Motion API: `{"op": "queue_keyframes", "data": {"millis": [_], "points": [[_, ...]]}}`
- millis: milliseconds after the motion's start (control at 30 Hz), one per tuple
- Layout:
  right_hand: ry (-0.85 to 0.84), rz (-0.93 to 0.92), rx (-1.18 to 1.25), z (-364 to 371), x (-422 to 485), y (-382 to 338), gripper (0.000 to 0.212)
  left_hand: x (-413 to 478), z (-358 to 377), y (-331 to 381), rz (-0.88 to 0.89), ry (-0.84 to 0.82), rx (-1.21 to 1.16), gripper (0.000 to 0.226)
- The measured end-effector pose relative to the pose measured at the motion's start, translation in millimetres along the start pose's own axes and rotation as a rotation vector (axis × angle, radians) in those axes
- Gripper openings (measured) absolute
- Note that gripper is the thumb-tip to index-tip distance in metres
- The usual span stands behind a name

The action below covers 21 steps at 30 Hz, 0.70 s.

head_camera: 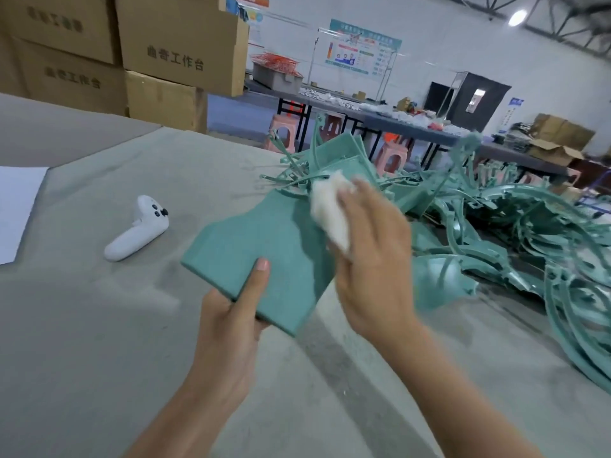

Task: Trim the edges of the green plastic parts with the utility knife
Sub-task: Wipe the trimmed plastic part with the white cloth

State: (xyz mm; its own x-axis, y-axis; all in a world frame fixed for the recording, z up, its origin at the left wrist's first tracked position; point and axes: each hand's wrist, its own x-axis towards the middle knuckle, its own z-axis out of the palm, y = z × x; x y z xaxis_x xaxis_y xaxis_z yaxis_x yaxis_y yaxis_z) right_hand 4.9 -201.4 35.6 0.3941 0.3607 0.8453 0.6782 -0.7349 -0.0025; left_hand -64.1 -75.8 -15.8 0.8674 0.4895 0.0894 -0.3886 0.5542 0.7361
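My left hand grips the near edge of a flat green plastic part, thumb on top, holding it above the grey table. Over the part's right side, my right hand holds a white cloth-like wad pressed against the part's surface. The right hand is motion-blurred. No utility knife shows in the head view.
A heap of green plastic parts and sprues covers the table's right side. A white game-style controller lies left of centre, a white sheet at the far left. Cardboard boxes stand behind; other tables and pink stools lie beyond.
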Motion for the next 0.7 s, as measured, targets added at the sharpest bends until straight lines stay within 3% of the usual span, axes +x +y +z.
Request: {"op": "queue_keyframes", "data": {"millis": [100,200,267,367,433,567,633,700], "points": [[-0.175,-0.159,-0.21,17.4,-19.4,16.7,0.044,0.6,0.1,-0.4,-0.009,0.034,-0.009,0.02],[-0.186,-0.281,-0.333,13.9,-15.2,48.9,0.025,2.0,-2.6,-3.2,-0.038,0.087,0.025,0.015],[-0.183,-0.32,-0.428,4.3,-3.1,76.4,0.035,4.8,-5.3,-2.2,-0.051,0.107,0.042,0.011],[-0.175,-0.403,-0.414,-17.9,11.6,113.1,0.039,5.7,-5.1,-4.7,-0.081,0.122,0.073,0.01],[-0.111,-0.432,-0.28,-29.9,16.8,119.5,0.04,4.5,-3.0,-7.9,-0.107,0.113,0.093,0.009],[0.214,-0.295,0.194,-37.6,21.3,95.0,0.026,9.3,-7.3,-10.4,-0.099,0.194,0.136,0.007],[0.409,-0.112,0.235,-42.1,27.4,88.4,0.033,10.0,-9.9,-10.4,-0.104,0.204,0.142,0.006],[0.489,0.137,0.213,-45.7,38.9,90.5,0.037,8.0,-9.2,-10.7,-0.108,0.178,0.155,0.007]]}}
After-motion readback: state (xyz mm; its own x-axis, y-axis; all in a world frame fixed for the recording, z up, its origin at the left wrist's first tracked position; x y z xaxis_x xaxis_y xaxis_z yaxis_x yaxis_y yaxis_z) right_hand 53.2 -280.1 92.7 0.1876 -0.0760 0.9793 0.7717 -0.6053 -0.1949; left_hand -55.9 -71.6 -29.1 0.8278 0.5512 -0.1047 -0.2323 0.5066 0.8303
